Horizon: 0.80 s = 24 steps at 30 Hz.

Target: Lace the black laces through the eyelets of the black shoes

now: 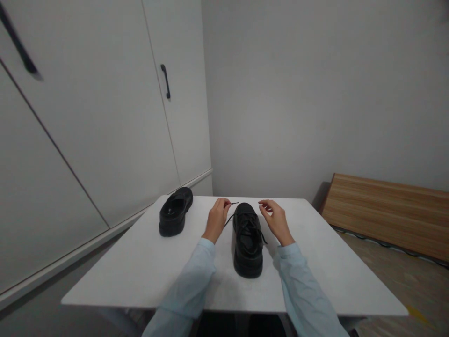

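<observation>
A black lace-up shoe (pixel 247 260) stands upright on the white table, its toe pointing away from me and its heel toward me. To its left, my left hand (pixel 218 216) pinches a black shoelace (pixel 229 220) near one end; the tip sticks out to the right from between my fingers, and the lace runs back to the shoe. My right hand (pixel 275 220) hovers just right of the toe, thumb and fingers apart, with nothing seen in it. Another lace end hangs down the shoe's right side. Farther left stands a second black shoe (pixel 172 223), also toe away.
The white table (pixel 140 276) extends to both sides of my arms. A white cabinet (pixel 105 117) with dark handles borders the left, and a grey wall (pixel 298 103) rises behind. A wood-grain panel (pixel 386 210) stands at the right, beyond the table edge.
</observation>
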Tool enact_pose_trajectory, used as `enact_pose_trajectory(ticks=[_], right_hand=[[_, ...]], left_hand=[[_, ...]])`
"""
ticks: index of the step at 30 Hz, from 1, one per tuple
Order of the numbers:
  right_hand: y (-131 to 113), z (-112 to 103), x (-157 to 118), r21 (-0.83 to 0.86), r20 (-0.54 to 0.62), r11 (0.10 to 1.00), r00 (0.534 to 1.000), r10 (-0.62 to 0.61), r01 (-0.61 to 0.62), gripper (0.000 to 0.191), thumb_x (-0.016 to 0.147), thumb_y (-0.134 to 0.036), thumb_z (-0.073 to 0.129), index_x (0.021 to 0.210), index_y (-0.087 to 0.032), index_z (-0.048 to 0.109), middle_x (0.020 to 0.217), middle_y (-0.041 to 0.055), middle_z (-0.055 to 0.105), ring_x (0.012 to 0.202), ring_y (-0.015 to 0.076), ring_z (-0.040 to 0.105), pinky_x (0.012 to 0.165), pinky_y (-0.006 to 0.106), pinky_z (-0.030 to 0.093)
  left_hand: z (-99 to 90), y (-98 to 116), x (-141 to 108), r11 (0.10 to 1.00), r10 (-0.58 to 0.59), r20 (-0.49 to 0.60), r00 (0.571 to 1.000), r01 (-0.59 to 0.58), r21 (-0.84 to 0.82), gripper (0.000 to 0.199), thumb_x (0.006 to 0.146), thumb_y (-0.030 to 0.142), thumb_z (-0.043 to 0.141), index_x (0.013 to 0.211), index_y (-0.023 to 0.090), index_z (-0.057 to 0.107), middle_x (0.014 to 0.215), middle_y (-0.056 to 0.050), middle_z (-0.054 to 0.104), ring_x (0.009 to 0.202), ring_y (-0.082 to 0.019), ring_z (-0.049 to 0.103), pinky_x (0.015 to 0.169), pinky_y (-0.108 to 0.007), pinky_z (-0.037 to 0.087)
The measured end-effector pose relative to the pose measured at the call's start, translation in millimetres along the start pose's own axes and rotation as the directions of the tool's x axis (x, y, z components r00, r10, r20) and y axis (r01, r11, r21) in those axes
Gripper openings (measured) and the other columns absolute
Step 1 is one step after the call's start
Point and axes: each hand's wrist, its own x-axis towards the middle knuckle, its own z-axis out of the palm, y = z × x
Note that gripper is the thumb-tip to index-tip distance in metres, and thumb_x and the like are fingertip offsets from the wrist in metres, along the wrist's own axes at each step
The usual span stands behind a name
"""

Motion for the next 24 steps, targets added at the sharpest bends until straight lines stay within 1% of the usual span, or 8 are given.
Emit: enact_pose_trajectory(ticks=[5, 10, 13, 18, 21, 24], right_hand=[[-6, 2, -2, -0.038, 0.028, 0.983, 0.984, -0.178, 0.179, 0.024, 0.087, -0.031, 0.051, 0.103, -0.022, 0.067, 0.091, 0.0080, 0.063, 0.089, 0.0224, 0.055, 0.083, 0.036, 0.044], [-10, 6, -4, -0.070, 0.069, 0.963, 0.965, -0.255, 0.259, 0.024, 0.087, -0.030, 0.054, 0.105, -0.024, 0.069, 0.090, 0.0077, 0.062, 0.089, 0.0226, 0.053, 0.081, 0.036, 0.045], [-11, 9, -4, -0.066, 0.089, 0.951, 0.951, -0.295, 0.301, 0.022, 0.087, -0.028, 0.055, 0.102, -0.025, 0.070, 0.089, 0.0073, 0.062, 0.088, 0.0224, 0.053, 0.080, 0.036, 0.045], [-14, 11, -5, -0.078, 0.099, 0.940, 0.941, -0.324, 0.332, 0.018, 0.086, -0.028, 0.057, 0.092, -0.024, 0.073, 0.084, 0.0073, 0.062, 0.085, 0.0229, 0.051, 0.076, 0.036, 0.044], [-17, 9, -6, -0.097, 0.093, 0.944, 0.947, -0.307, 0.315, 0.016, 0.086, -0.027, 0.057, 0.089, -0.023, 0.072, 0.081, 0.0071, 0.062, 0.084, 0.0232, 0.052, 0.075, 0.037, 0.043], [-18, 7, -5, -0.079, 0.079, 0.959, 0.961, -0.266, 0.272, 0.015, 0.085, -0.027, 0.057, 0.084, -0.022, 0.071, 0.079, 0.0069, 0.064, 0.082, 0.0234, 0.053, 0.076, 0.037, 0.041]], left_hand=[[2.9, 9, -2, 0.994, 0.090, 0.064, 0.994, -0.086, -0.062, 0.011, 0.090, 0.024, 0.046, 0.091, 0.019, 0.057, 0.089, -0.004, 0.059, 0.086, -0.016, 0.056, 0.080, -0.029, 0.045], [2.5, 19, -3, 0.984, 0.173, 0.119, 0.978, -0.165, -0.072, 0.014, 0.090, 0.025, 0.046, 0.090, 0.019, 0.059, 0.089, -0.005, 0.061, 0.087, -0.017, 0.057, 0.081, -0.030, 0.045], [3.5, 24, -3, 0.980, 0.196, 0.153, 0.969, -0.188, -0.066, 0.015, 0.090, 0.026, 0.048, 0.090, 0.020, 0.061, 0.087, -0.005, 0.062, 0.085, -0.018, 0.057, 0.081, -0.031, 0.046], [6.5, 29, -5, 0.974, 0.225, 0.156, 0.962, -0.217, -0.067, 0.017, 0.090, 0.029, 0.048, 0.090, 0.020, 0.063, 0.086, -0.005, 0.063, 0.086, -0.019, 0.057, 0.081, -0.032, 0.046], [8.2, 30, -5, 0.969, 0.240, 0.139, 0.961, -0.229, -0.087, 0.019, 0.090, 0.030, 0.047, 0.090, 0.019, 0.063, 0.085, -0.006, 0.063, 0.086, -0.020, 0.058, 0.080, -0.033, 0.046], [10.0, 30, -6, 0.967, 0.236, 0.125, 0.964, -0.220, -0.127, 0.017, 0.090, 0.029, 0.048, 0.092, 0.019, 0.062, 0.088, -0.006, 0.064, 0.087, -0.019, 0.058, 0.081, -0.033, 0.046]])
